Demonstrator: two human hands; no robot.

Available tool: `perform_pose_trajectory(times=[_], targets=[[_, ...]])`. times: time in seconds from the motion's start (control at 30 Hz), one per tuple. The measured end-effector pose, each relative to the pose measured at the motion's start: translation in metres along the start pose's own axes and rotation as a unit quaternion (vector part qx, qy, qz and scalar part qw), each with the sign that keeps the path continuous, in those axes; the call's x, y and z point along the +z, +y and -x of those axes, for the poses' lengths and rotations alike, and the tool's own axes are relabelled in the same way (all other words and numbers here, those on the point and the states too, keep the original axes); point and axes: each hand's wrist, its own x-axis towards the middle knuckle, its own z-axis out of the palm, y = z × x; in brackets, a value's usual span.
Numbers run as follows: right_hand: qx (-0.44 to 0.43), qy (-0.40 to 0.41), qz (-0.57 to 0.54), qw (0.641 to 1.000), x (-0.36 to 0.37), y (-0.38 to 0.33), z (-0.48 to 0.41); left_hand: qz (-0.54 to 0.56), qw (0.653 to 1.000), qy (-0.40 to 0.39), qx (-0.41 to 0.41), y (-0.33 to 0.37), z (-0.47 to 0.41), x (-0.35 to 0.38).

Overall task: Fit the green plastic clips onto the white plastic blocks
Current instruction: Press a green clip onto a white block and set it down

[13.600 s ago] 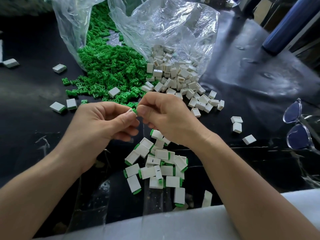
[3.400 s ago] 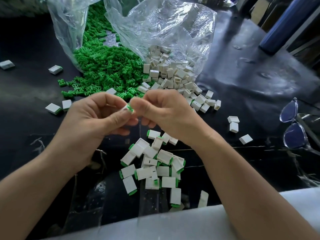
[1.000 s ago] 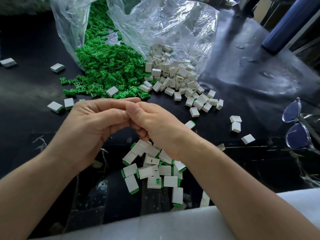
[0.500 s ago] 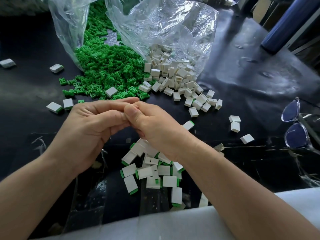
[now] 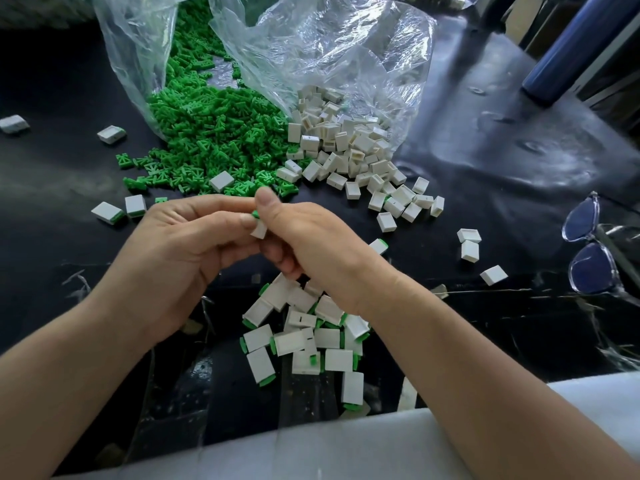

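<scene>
A moment ago the two hands were pressed tight together with the piece hidden between them. Now they have eased apart, and the right grip has lifted its thumb clear, pointing up over the work. That uncovers a white block with a green clip showing at its top end, held above the bench between the hands. The left grip pinches the block between thumb and curled fingers. The right grip's fingers curl under beside it, but I cannot tell whether they hold it.

Only a sliver of green shows, so the clip is probably pressed home and this piece is done or nearly so. It looks ready to go down with the finished blocks heaped just below the hands.

Plenty remains: a loose heap of green clips and a heap of bare white blocks spill from clear plastic bags at the far side. A pair of glasses lies well to the right.
</scene>
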Motion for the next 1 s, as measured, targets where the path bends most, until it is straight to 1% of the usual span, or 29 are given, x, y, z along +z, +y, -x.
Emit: perform_pose_trajectory(times=[0.1,0.2,0.27,0.33,0.4,0.47,0.57,0.67,0.8,0.9,1.0], targets=[[0.022,0.016,0.015,1.0,-0.009,0.0,-0.004,-0.002,1.0,-0.005,-0.01,0.002,0.001,0.001],[0.017,0.069,0.009,0.997,-0.022,0.001,-0.008,-0.008,1.0,0.021,-0.01,0.005,0.002,0.003],[0.008,0.114,0.032,0.993,-0.029,0.004,-0.012,-0.025,0.999,0.025,-0.011,0.005,0.003,0.005],[-0.008,0.171,0.092,0.981,-0.033,0.009,-0.017,-0.043,0.999,0.006,-0.013,0.005,0.006,0.007],[-0.036,0.22,0.169,0.96,-0.034,0.015,-0.022,-0.063,0.997,-0.03,-0.015,0.005,0.008,0.008],[-0.061,0.239,0.252,0.936,-0.035,0.019,-0.026,-0.075,0.994,-0.071,-0.014,0.006,0.011,0.008],[-0.089,0.227,0.324,0.914,-0.034,0.024,-0.03,-0.072,0.991,-0.115,-0.011,0.007,0.014,0.009],[-0.12,0.188,0.39,0.894,-0.03,0.025,-0.035,-0.064,0.993,-0.102,-0.002,0.008,0.014,0.011],[-0.124,0.116,0.475,0.864,-0.029,0.026,-0.041,-0.063,0.993,-0.1,0.004,0.008,0.013,0.012],[-0.1,0.083,0.507,0.852,-0.032,0.027,-0.043,-0.064,0.993,-0.103,0.005,0.008,0.014,0.012],[-0.099,0.1,0.503,0.853,-0.035,0.028,-0.042,-0.063,0.993,-0.098,0.002,0.008,0.014,0.011]])
